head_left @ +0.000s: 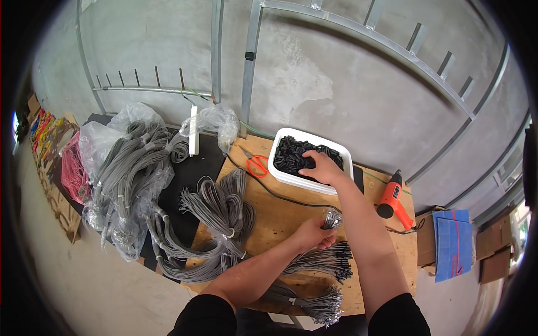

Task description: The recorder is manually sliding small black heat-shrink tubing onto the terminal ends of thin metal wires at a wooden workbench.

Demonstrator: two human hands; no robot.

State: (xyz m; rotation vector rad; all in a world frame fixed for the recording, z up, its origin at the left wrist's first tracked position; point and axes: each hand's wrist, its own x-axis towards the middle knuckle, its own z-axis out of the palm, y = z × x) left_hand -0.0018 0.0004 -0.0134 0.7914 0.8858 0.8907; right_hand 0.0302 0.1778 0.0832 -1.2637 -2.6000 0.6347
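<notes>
My left hand (315, 234) is closed around a bundle of grey cables, whose bare silvery ends (333, 218) stick up past the fingers. My right hand (322, 167) reaches into a white plastic tub (304, 182), thumb and fingers apart over the short black sleeves (292, 154) that fill it. Its fingertips touch the sleeves; whether one is between them I cannot make out. Below my left hand lie grey cables with black-sleeved ends (339, 262). Nearer to me is another bunch with silvery ends (328, 305).
Orange-handled scissors (258, 166) lie left of the tub, beside a black cord (280, 196). An orange heat gun (391, 199) stands at the right. Coiled grey cable bundles (224, 213) and plastic bags (126, 235) cover the left side. A metal frame (347, 21) stands against the wall.
</notes>
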